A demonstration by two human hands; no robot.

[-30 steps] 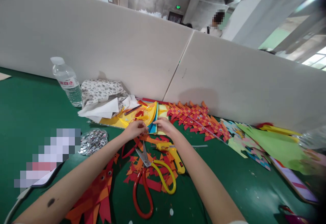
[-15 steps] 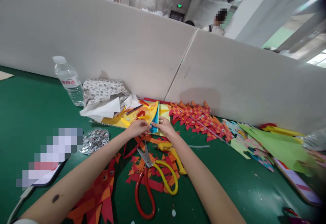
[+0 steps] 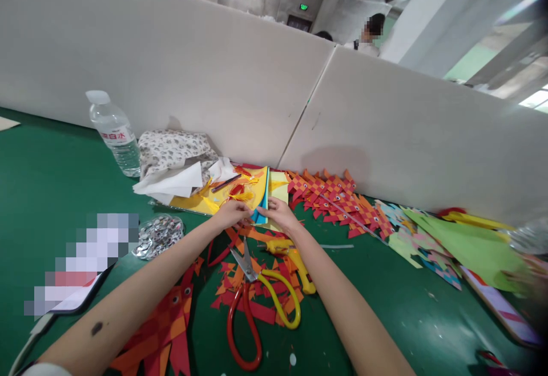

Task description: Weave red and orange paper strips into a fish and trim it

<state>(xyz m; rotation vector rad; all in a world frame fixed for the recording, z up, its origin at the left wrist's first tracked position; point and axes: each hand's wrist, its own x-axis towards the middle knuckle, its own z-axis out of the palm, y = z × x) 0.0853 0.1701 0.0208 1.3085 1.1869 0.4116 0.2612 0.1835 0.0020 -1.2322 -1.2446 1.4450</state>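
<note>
My left hand (image 3: pixel 232 214) is closed at the front edge of a stack of coloured paper, its fingertips bent around the edge. My right hand (image 3: pixel 277 214) pinches the near right corner of the same stack. A yellow sheet (image 3: pixel 259 184) lies on top, and blue paper (image 3: pixel 258 216) shows under its curled corner. Red and yellow tassels (image 3: pixel 238 193) and a dark pen (image 3: pixel 225 182) rest on the yellow sheet. Just in front of the hands, scissors (image 3: pixel 248 276) with one red and one yellow handle lie partly open.
A yellow glue gun (image 3: pixel 295 256) lies among red and orange paper scraps (image 3: pixel 261 310). Woven paper fish (image 3: pixel 338 199) are piled at right; another (image 3: pixel 162 324) is under my left forearm. A water bottle (image 3: pixel 115 136), a bag of googly eyes (image 3: pixel 159 235) and a phone (image 3: pixel 92 267) stand left.
The lifted right edge of the yellow and blue sheets has come down slightly and lies flatter. My right hand has shifted a little to the right; my left hand stays nearly in place.
</note>
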